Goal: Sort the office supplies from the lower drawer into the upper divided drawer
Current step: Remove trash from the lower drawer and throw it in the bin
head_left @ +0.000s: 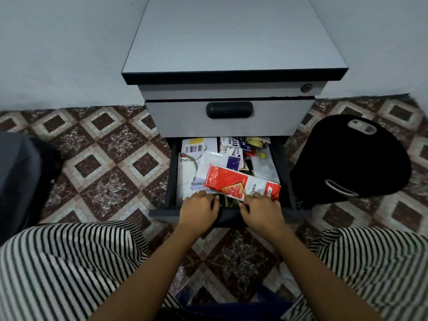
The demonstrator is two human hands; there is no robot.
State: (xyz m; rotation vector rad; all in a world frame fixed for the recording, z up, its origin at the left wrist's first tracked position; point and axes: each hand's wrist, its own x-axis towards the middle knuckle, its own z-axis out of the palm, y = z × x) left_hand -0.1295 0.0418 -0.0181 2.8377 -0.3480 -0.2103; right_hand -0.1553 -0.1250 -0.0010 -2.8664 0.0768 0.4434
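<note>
Left hand (199, 206) and right hand (262, 208) grip the lower drawer (172, 177) by its near rim, probably to pull it out; upper drawer (180, 121) closed.

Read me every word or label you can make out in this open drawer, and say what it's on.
"STAPLE": flat white paper packet, far left, cut off.
"CAUTIO": pale lilac plastic bag, partly covered.
White barcode label, flat red plastic packet, small rear packs: print too blurred to read.

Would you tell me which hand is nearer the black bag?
Right: the right hand is left of the black bag, the left hand farther left, both at the lower drawer's front.
</note>
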